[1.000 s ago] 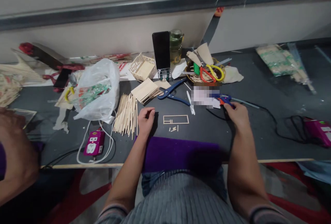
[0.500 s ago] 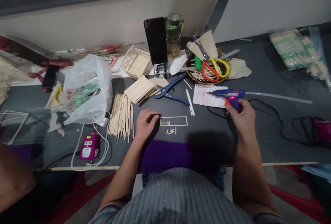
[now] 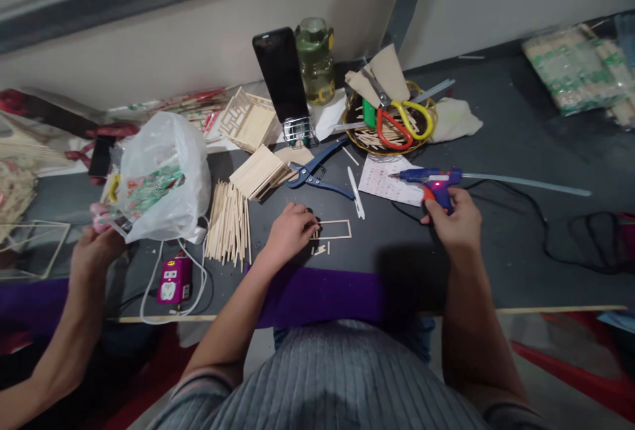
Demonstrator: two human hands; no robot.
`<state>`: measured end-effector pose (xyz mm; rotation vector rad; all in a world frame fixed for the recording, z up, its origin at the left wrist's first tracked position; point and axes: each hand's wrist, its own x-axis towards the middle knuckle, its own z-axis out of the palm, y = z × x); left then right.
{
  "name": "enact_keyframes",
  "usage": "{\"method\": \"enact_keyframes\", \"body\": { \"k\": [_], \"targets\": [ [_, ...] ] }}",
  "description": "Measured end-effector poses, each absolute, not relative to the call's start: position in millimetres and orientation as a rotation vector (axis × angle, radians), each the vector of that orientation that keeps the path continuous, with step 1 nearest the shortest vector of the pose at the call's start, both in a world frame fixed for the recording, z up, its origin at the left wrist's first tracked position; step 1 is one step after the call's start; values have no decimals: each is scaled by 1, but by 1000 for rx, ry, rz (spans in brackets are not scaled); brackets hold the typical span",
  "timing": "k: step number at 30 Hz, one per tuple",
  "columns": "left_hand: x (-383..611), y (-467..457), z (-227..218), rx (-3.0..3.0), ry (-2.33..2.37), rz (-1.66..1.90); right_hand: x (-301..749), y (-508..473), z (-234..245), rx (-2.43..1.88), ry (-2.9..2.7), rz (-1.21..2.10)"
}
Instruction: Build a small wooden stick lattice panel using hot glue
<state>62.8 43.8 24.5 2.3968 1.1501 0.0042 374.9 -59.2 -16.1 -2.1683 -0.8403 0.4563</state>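
My right hand (image 3: 454, 221) grips the handle of a blue glue gun (image 3: 430, 180), its nozzle pointing left over a printed paper sheet (image 3: 384, 179) and a clear glue stick trailing right. My left hand (image 3: 292, 229) rests with curled fingers on the left end of a small rectangular stick frame (image 3: 336, 229) lying flat on the dark table (image 3: 496, 264). A few short stick bits (image 3: 321, 249) lie just below the frame. A pile of thin wooden sticks (image 3: 229, 221) lies left of my left hand.
Blue cutters (image 3: 317, 172), stacked flat sticks (image 3: 259, 171), a propped phone (image 3: 281, 75), a green bottle (image 3: 315, 61), a basket with scissors (image 3: 394, 123) and a white plastic bag (image 3: 161, 175) crowd the back. Another person's hand (image 3: 92, 251) reaches at left near a pink power strip (image 3: 173, 280).
My left hand has moved right onto the frame's left end. My right hand has taken the glue gun by the handle and lifted it. Another person's hand now reaches toward the bag.
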Motion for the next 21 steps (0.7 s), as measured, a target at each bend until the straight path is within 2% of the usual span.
{"method": "enact_keyframes", "body": {
  "k": [8,21],
  "targets": [
    [71,48,29,2436,1152,-115,376,-63,-14,-2074,-785,577],
    [79,47,22,2488,1167,-219,370,-68,2,-2042,-807,360]
  ]
}}
